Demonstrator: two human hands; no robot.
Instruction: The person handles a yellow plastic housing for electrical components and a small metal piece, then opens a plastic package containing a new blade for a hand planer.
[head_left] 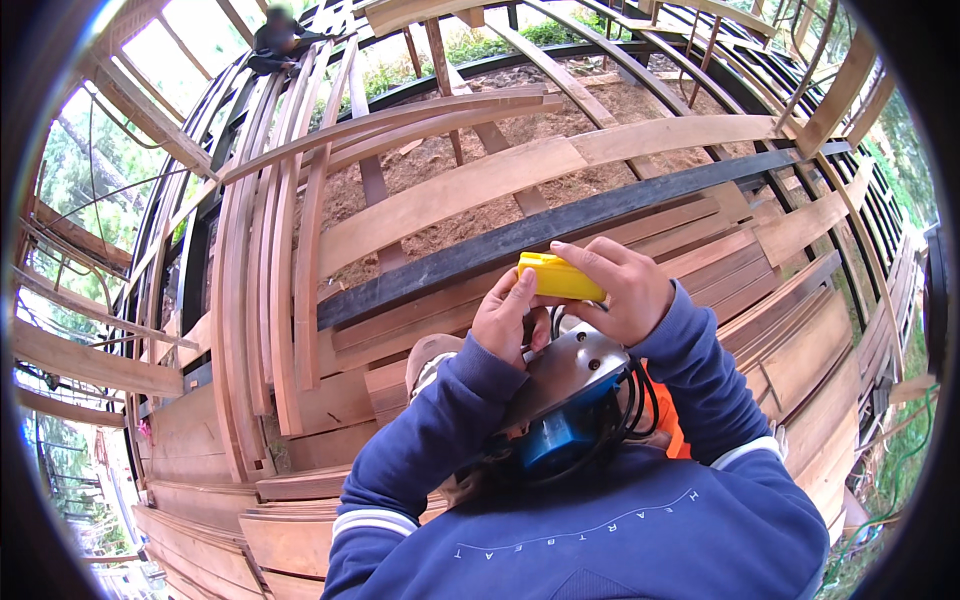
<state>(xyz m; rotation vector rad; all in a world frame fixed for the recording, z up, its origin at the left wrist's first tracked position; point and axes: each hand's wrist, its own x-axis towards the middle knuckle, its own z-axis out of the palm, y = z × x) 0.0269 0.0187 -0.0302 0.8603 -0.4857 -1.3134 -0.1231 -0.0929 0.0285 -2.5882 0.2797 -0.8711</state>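
Observation:
A bright yellow, block-shaped thing [560,277] is held up between my two hands, in front of my chest. My left hand [503,318] grips its left end, with the thumb pressed on its near side. From the right, my right hand [622,282] closes on it, fingers over the top edge. Just beneath them, a blue power tool [560,437] with a flat silver metal plate [575,370] rests against my lap. Black cord [637,395] loops at the tool's right side; whether it joins the yellow thing is hidden.
A dark beam [560,228] crosses ahead of me, with reddish boards [420,322] on its near side. Long timbers [290,250] run away at left. Open gaps between the joists show bare soil [430,200]. Another person [275,42] is at the far left. Green cord [880,520] lies at right.

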